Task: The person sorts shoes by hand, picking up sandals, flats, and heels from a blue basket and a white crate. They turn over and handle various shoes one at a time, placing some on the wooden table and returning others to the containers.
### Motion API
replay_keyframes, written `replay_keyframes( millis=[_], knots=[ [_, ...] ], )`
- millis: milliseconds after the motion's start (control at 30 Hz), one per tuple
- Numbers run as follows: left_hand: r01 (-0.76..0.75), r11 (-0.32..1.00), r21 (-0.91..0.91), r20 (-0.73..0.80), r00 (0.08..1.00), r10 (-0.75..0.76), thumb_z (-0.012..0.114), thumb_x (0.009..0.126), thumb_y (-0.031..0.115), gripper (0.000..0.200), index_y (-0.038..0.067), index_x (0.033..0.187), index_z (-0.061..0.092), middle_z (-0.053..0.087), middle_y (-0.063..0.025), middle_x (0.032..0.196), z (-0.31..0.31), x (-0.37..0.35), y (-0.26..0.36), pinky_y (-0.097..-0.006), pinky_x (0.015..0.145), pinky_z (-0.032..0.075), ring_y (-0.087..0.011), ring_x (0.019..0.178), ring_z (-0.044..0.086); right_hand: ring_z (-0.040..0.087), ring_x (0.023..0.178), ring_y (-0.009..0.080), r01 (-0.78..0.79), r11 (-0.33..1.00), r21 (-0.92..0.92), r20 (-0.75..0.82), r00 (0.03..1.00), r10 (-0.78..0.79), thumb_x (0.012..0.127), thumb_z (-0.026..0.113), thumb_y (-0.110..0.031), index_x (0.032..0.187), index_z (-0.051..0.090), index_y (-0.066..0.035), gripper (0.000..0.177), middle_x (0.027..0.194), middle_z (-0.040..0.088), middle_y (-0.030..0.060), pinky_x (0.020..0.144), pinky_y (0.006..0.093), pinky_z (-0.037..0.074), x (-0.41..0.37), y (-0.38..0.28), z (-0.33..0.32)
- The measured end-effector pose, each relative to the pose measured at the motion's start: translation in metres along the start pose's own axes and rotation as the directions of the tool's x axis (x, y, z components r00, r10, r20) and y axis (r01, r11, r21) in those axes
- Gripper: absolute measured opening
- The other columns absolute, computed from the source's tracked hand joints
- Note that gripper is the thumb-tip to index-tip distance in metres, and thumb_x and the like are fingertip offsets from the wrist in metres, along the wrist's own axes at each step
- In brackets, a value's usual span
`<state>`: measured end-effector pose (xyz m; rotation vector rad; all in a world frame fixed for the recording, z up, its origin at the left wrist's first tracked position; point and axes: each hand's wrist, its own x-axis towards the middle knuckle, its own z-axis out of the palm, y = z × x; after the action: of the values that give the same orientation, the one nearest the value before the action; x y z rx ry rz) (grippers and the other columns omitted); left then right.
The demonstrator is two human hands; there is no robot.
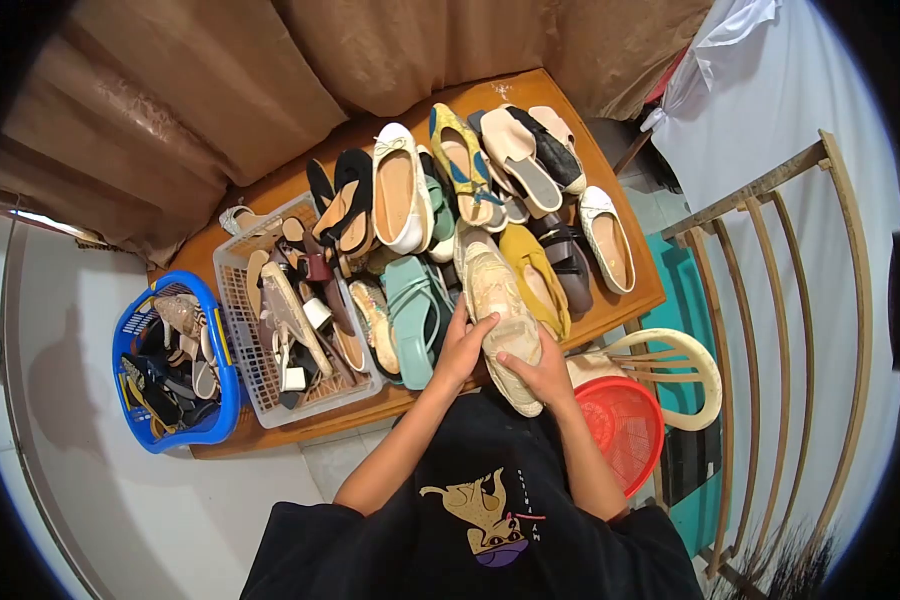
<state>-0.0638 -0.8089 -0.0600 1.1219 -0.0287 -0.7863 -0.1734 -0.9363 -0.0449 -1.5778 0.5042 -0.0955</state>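
Observation:
Both of my hands grip a beige patterned slip-on shoe [492, 280] in front of my chest, its far end above the table edge. My left hand [462, 348] wraps its left side with the thumb on top. On the right side, my right hand [542, 372] closes round the near end, thumb across it. Around the held shoe lie a mustard yellow shoe [532, 270], mint green sandals [410, 310], a white flat with a bow [402, 225] and a yellow and blue strapped shoe [460, 150]. The fingers under the shoe are hidden.
Several more shoes cover the wooden table [610, 130]. A clear plastic basket [260, 385] and a blue basket [225, 395], both with footwear inside, are at the left. To the right are a red basket [635, 420], a cream chair [705, 365] and a wooden rack [850, 230].

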Motion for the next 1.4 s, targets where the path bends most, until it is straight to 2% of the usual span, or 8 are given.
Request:
replay_keyframes(
  millis=[100, 133, 267, 400, 800, 1100, 1300, 1400],
  knots=[
    [-0.038, 0.999, 0.031, -0.257, 0.965, 0.044, 0.064, 0.099, 0.015, 0.081, -0.003, 0.163, 0.016, 0.046, -0.0218, 0.153, 0.017, 0.010, -0.006, -0.0343, 0.108, 0.046, -0.0272, 0.131, 0.056, 0.065, 0.118, 0.0236, 0.027, 0.997, -0.075, 0.068, 0.997, -0.022, 0.085, 0.083, -0.022, 0.141, 0.053, 0.003, 0.068, 0.128, 0.068, 0.0159, 0.102, 0.0359, 0.049, 0.027, 0.016, -0.006],
    [-0.075, 0.997, 0.029, -0.250, 0.965, 0.080, 0.064, 0.100, 0.017, 0.087, -0.002, 0.164, 0.010, 0.037, -0.0235, 0.159, 0.015, 0.016, -0.010, -0.0352, 0.112, 0.043, -0.0284, 0.137, 0.050, 0.064, 0.120, 0.0315, 0.059, 0.985, -0.162, 0.088, 0.995, -0.045, 0.086, 0.081, -0.025, 0.142, 0.051, 0.005, 0.070, 0.129, 0.066, 0.0212, 0.105, 0.0399, 0.048, 0.036, 0.024, -0.002],
    [-0.147, 0.943, 0.300, -0.360, 0.898, 0.254, 0.066, 0.098, 0.023, 0.074, -0.006, 0.158, 0.032, 0.027, -0.0266, 0.165, -0.016, 0.042, -0.034, -0.0394, 0.124, 0.023, -0.0343, 0.153, 0.028, 0.055, 0.126, 0.0462, 0.235, 0.918, -0.319, 0.182, 0.966, -0.184, 0.089, 0.077, -0.028, 0.143, 0.047, 0.008, 0.072, 0.132, 0.058, 0.0313, 0.108, 0.0486, 0.043, 0.066, 0.016, 0.009],
    [-0.167, 0.900, 0.402, -0.375, 0.867, 0.328, 0.066, 0.098, 0.025, 0.069, -0.005, 0.155, 0.039, 0.024, -0.0294, 0.166, -0.016, 0.048, -0.014, -0.0392, 0.125, 0.020, -0.0358, 0.156, 0.023, 0.052, 0.128, 0.0475, 0.277, 0.889, -0.366, 0.194, 0.957, -0.218, 0.090, 0.076, -0.029, 0.143, 0.043, 0.011, 0.074, 0.135, 0.054, 0.0327, 0.109, 0.0486, 0.042, 0.087, 0.021, 0.018],
    [-0.185, 0.683, 0.707, -0.301, 0.795, 0.527, 0.060, 0.100, 0.011, 0.055, -0.003, 0.152, 0.046, 0.036, -0.0265, 0.162, -0.010, 0.043, -0.033, -0.0398, 0.122, 0.029, -0.0377, 0.150, 0.037, 0.042, 0.123, 0.0504, 0.461, 0.747, -0.479, 0.236, 0.887, -0.397, 0.088, 0.068, -0.009, 0.148, 0.031, 0.013, 0.073, 0.134, 0.041, 0.0335, 0.108, 0.0561, 0.034, 0.090, 0.053, 0.030],
    [-0.172, 0.572, 0.802, -0.190, 0.834, 0.518, 0.056, 0.101, 0.009, 0.055, 0.002, 0.155, 0.044, 0.026, -0.0264, 0.166, -0.012, 0.059, -0.011, -0.0427, 0.122, 0.027, -0.0419, 0.152, 0.032, 0.041, 0.125, 0.0510, 0.482, 0.703, -0.522, 0.201, 0.871, -0.448, 0.091, 0.066, -0.012, 0.150, 0.028, 0.014, 0.074, 0.140, 0.038, 0.0342, 0.109, 0.0556, 0.033, 0.107, 0.054, 0.040],
    [-0.172, 0.301, 0.938, -0.057, 0.780, 0.623, 0.046, 0.104, 0.011, 0.060, 0.005, 0.162, 0.031, 0.019, -0.0318, 0.165, -0.013, 0.064, -0.033, -0.0509, 0.122, 0.024, -0.0502, 0.147, 0.028, 0.043, 0.124, 0.0519, 0.499, 0.556, -0.664, 0.227, 0.844, -0.486, 0.092, 0.068, -0.016, 0.149, 0.028, 0.014, 0.076, 0.140, 0.039, 0.0355, 0.109, 0.0556, 0.035, 0.115, 0.078, 0.043],
    [-0.183, 0.294, 0.938, -0.046, 0.776, 0.629, 0.044, 0.104, 0.011, 0.060, 0.003, 0.162, 0.029, 0.021, -0.0310, 0.164, -0.018, 0.065, -0.037, -0.0519, 0.121, 0.025, -0.0506, 0.145, 0.029, 0.042, 0.126, 0.0518, 0.480, 0.613, -0.627, 0.185, 0.856, -0.482, 0.092, 0.069, -0.017, 0.148, 0.027, 0.015, 0.077, 0.141, 0.038, 0.0361, 0.109, 0.0566, 0.034, 0.114, 0.083, 0.050]
  ],
)
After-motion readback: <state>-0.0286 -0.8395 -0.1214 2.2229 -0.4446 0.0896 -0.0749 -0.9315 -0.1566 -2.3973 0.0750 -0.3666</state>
